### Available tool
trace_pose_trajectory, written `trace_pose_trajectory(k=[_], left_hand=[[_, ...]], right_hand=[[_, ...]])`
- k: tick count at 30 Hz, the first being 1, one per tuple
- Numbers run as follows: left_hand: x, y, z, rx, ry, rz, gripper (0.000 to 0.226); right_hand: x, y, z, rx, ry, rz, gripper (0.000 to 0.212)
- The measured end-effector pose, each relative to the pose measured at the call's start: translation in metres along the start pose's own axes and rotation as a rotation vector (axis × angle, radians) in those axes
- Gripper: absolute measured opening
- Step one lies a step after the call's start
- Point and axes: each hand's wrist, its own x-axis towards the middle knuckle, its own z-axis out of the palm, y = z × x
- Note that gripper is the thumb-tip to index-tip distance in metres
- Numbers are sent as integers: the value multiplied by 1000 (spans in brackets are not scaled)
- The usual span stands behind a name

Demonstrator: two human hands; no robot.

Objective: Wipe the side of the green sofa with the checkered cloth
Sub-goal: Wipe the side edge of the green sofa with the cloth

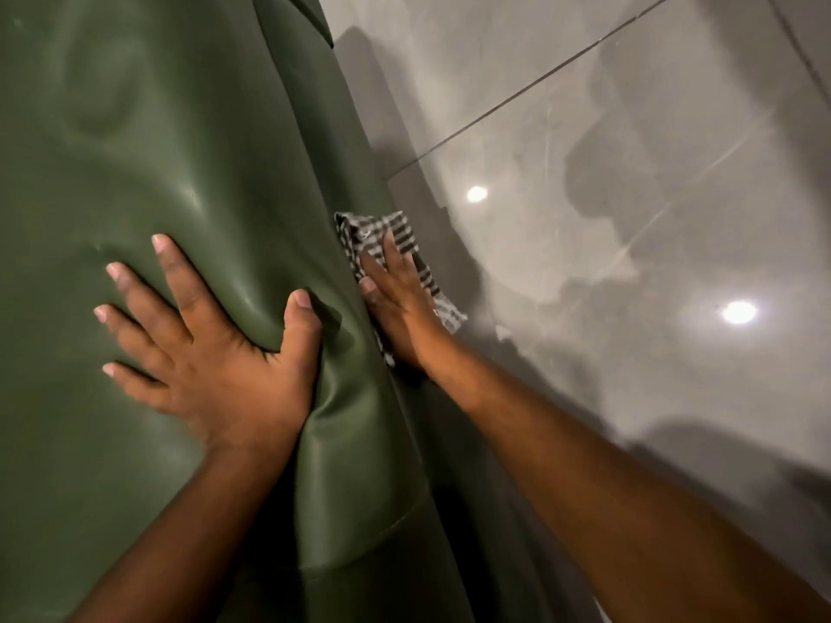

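The green sofa (189,141) fills the left half of the view, its leather top dented and shiny. My left hand (211,348) lies flat on the top with fingers spread and the thumb pressed over the edge. My right hand (395,299) presses the black-and-white checkered cloth (395,231) flat against the sofa's side, just past the edge. The cloth sticks out above and to the right of my fingers; part of it is hidden under the palm.
A glossy grey tiled floor (629,218) lies to the right of the sofa, with dark grout lines, two bright ceiling-light reflections and my shadow on it.
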Motion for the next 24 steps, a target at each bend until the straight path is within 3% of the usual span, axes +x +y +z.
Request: trace_pose_trajectory(k=[3, 7, 10, 13, 15, 18, 24], left_hand=[[-1, -1, 1, 0, 15, -6, 100], [1, 0, 0, 10, 28, -18, 99], [0, 1, -2, -2, 21, -18, 99], [0, 3, -3, -10, 20, -15, 99], [0, 3, -2, -2, 18, -19, 98], [-2, 3, -1, -9, 33, -9, 98], [0, 0, 1, 19, 41, -6, 99]], right_hand=[[-21, 8, 3, 68, 3, -3, 45], [-119, 30, -9, 80, -37, 8, 46], [-216, 56, -10, 213, 18, 246, 52], [-252, 79, -10, 254, 62, 488, 56], [-237, 85, -14, 265, 9, 574, 53], [-173, 86, -18, 260, 80, 573, 50], [-37, 24, -7, 180, 97, 201, 53]])
